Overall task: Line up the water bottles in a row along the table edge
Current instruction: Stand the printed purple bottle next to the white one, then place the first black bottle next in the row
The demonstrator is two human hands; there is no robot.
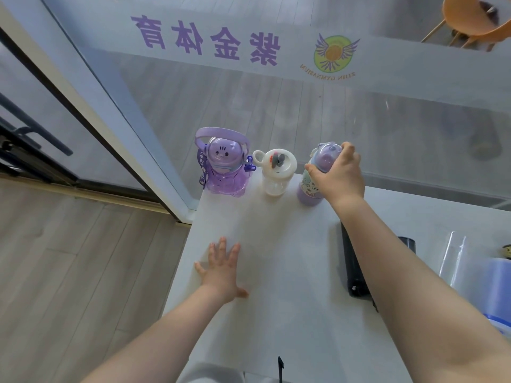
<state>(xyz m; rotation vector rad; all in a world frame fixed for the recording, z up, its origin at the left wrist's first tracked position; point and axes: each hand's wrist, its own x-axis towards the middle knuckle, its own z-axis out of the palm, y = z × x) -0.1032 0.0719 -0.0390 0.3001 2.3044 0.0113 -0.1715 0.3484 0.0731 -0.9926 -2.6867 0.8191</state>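
Observation:
Three bottles stand in a row along the far edge of the white table (276, 258). On the left is a purple bear-shaped bottle (224, 167) with a handle and strap. In the middle stands a white bottle (275, 172) with a ring on its lid. On the right is a purple bottle with cartoon print (311, 186), upright, and my right hand (338, 175) grips it from above around its lid. My left hand (221, 272) lies flat on the table near the left edge, fingers spread, holding nothing.
A glass wall with purple lettering stands right behind the bottles. A black oblong object (354, 266) lies beside my right forearm. A dark cup (407, 243), a clear plastic piece (453, 258) and a blue roll (495, 286) sit at the right. Wooden floor lies left of the table.

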